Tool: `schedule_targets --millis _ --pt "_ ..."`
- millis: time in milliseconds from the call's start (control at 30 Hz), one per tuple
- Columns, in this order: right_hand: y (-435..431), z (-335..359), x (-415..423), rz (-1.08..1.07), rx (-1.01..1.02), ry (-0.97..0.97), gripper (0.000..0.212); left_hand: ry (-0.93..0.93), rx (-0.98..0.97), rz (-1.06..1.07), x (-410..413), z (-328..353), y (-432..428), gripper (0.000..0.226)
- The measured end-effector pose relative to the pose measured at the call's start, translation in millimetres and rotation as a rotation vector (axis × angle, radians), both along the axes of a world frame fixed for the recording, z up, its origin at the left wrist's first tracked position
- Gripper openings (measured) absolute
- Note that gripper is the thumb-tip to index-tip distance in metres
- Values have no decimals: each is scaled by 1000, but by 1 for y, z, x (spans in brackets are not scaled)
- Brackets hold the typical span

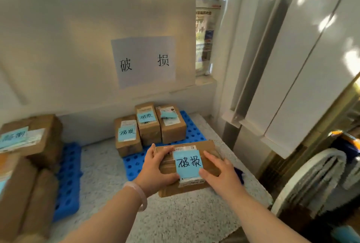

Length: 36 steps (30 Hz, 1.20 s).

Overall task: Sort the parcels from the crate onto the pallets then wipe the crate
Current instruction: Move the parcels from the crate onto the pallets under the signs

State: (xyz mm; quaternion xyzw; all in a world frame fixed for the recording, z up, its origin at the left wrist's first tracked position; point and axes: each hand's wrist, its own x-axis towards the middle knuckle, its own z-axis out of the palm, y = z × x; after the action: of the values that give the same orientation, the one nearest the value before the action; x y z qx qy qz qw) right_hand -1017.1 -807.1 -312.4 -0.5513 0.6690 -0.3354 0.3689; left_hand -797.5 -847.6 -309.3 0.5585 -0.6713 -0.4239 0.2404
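Note:
A brown cardboard parcel (pixel 211 150) with a light blue handwritten note on top is held in front of me, over the near edge of a blue plastic pallet (pixel 134 162). My left hand (pixel 156 168) grips its left side. My right hand (pixel 219 172) holds its right side, fingers spread over the top. Three parcels (pixel 171 133) with similar blue notes stand on that pallet by the wall. A white paper sign (pixel 144 60) with two handwritten characters hangs above them. The crate is not visible.
A second blue pallet (pixel 67 180) at the left carries a stack of larger parcels (pixel 31 145). Speckled grey flooring (pixel 101 165) lies between the pallets. White panels and a window frame (pixel 272 67) stand at the right, with a white round object (pixel 303 180) below.

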Motion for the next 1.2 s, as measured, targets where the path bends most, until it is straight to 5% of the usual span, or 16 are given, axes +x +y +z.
schedule_targets --millis 600,1200 --pt "-52 7 -33 -3 3 -41 57 11 32 53 -33 1 -49 79" --pt "-114 7 -48 233 5 -31 57 70 -23 359 -50 6 -58 79"
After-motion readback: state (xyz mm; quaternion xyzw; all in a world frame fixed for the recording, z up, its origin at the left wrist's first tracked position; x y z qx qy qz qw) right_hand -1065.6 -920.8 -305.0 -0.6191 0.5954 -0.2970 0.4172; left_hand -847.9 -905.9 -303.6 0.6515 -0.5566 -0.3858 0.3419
